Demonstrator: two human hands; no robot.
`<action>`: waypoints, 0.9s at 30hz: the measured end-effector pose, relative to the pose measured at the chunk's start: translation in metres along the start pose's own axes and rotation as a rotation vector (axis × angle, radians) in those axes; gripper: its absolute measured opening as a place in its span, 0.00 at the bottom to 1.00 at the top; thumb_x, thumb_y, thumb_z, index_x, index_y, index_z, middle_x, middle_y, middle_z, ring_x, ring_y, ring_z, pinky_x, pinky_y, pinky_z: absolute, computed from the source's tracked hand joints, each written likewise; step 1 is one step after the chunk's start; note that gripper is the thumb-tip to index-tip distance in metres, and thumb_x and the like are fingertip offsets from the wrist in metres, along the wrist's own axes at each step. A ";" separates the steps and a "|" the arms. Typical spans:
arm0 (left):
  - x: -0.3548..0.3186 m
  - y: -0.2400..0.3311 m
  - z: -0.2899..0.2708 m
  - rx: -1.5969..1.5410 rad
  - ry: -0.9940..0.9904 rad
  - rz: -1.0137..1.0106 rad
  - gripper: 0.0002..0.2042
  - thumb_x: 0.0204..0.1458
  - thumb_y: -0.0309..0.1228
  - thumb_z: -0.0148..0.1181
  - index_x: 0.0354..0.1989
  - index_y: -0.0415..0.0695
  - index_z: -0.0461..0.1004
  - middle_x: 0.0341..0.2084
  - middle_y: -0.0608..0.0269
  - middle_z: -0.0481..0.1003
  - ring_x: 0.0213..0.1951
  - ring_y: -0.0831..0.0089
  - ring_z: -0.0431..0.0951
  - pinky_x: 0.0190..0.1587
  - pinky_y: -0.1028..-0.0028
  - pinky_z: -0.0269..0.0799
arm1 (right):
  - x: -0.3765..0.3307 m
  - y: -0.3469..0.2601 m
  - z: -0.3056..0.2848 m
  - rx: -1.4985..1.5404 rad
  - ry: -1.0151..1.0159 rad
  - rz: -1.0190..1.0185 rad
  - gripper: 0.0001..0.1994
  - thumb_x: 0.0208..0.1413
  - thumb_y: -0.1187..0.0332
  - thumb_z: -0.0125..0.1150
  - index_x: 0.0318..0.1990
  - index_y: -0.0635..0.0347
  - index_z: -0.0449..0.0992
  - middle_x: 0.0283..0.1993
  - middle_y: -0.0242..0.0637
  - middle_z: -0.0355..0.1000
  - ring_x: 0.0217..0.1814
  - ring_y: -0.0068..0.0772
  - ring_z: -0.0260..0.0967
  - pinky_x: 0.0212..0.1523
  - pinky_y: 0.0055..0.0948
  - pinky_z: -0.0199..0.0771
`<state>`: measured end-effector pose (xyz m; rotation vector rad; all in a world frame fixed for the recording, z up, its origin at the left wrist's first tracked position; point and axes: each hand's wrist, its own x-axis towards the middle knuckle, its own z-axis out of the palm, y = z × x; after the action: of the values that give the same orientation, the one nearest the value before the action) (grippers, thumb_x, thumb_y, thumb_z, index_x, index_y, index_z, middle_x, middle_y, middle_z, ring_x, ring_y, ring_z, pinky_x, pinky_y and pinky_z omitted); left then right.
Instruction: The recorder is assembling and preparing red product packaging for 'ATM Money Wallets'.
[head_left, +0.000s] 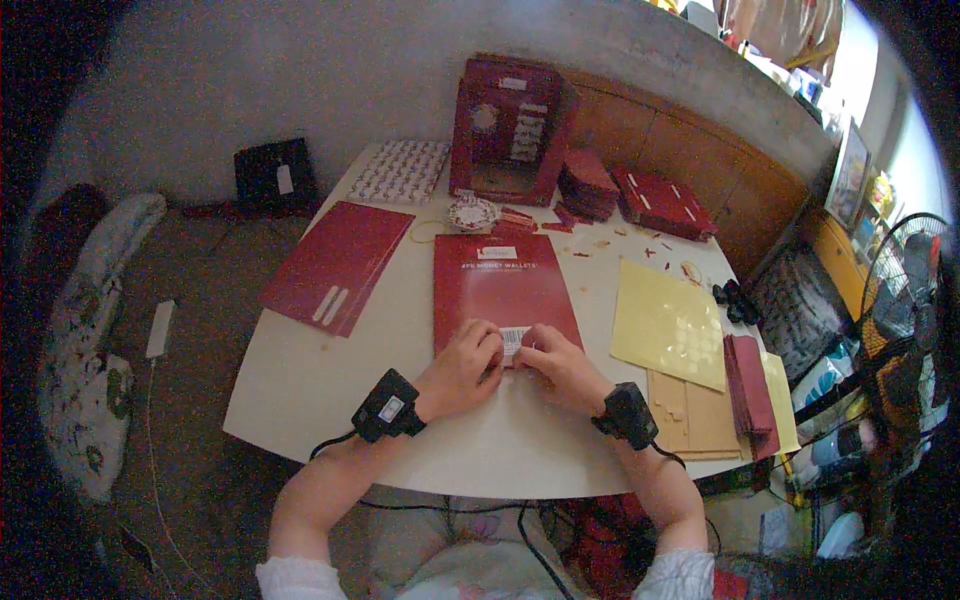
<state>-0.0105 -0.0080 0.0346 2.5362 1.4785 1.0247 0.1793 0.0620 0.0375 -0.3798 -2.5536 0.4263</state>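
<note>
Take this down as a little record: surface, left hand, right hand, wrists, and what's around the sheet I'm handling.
surface: white table
left hand: left hand at the lower edge of the red printed sheet, beside its barcode label
right hand: right hand at the same edge, on the label's other side
wrists: a black device on each
left of sheet: another red sheet
behind: red box, round white roll
right: yellow sheet overlapping tan card pieces
hand grip: unclear
</note>
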 end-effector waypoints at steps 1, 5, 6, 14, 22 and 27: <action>-0.001 0.000 0.000 0.004 0.006 0.001 0.14 0.37 0.23 0.59 0.34 0.36 0.64 0.40 0.47 0.63 0.46 0.50 0.63 0.49 0.61 0.63 | 0.000 -0.001 0.000 0.001 0.000 0.000 0.19 0.31 0.84 0.55 0.37 0.58 0.70 0.40 0.42 0.61 0.45 0.48 0.61 0.44 0.37 0.66; 0.000 0.002 0.001 0.015 0.029 -0.005 0.14 0.38 0.23 0.58 0.35 0.36 0.64 0.40 0.47 0.63 0.46 0.50 0.63 0.49 0.61 0.63 | 0.000 -0.003 -0.001 -0.009 -0.020 0.010 0.19 0.32 0.84 0.55 0.37 0.57 0.69 0.41 0.42 0.61 0.45 0.47 0.61 0.45 0.37 0.66; 0.000 0.002 0.001 0.014 0.028 -0.004 0.14 0.38 0.23 0.58 0.35 0.36 0.64 0.40 0.47 0.63 0.46 0.50 0.63 0.49 0.61 0.63 | 0.000 -0.003 0.000 -0.006 -0.018 0.019 0.19 0.32 0.84 0.56 0.38 0.57 0.69 0.41 0.42 0.61 0.45 0.47 0.62 0.44 0.36 0.66; 0.001 0.003 -0.002 -0.010 -0.026 -0.034 0.13 0.41 0.25 0.56 0.36 0.36 0.64 0.41 0.46 0.63 0.47 0.49 0.62 0.51 0.60 0.61 | 0.000 0.003 0.001 0.006 -0.037 0.007 0.17 0.38 0.77 0.57 0.41 0.53 0.69 0.42 0.43 0.62 0.45 0.49 0.62 0.44 0.39 0.67; 0.000 0.001 0.000 0.002 -0.010 -0.016 0.14 0.40 0.24 0.56 0.36 0.36 0.64 0.41 0.46 0.63 0.47 0.49 0.62 0.51 0.60 0.61 | -0.002 0.009 0.002 0.053 -0.041 0.038 0.18 0.35 0.80 0.58 0.39 0.56 0.68 0.41 0.44 0.61 0.44 0.50 0.62 0.43 0.38 0.67; 0.000 -0.001 0.002 -0.004 -0.008 -0.009 0.14 0.38 0.23 0.57 0.35 0.36 0.64 0.41 0.46 0.63 0.47 0.49 0.63 0.49 0.61 0.62 | 0.001 0.001 -0.003 0.117 -0.019 0.063 0.17 0.34 0.86 0.52 0.35 0.61 0.67 0.39 0.44 0.60 0.44 0.48 0.61 0.43 0.36 0.67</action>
<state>-0.0107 -0.0066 0.0330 2.5252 1.4837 1.0146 0.1805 0.0640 0.0395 -0.4151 -2.5257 0.6016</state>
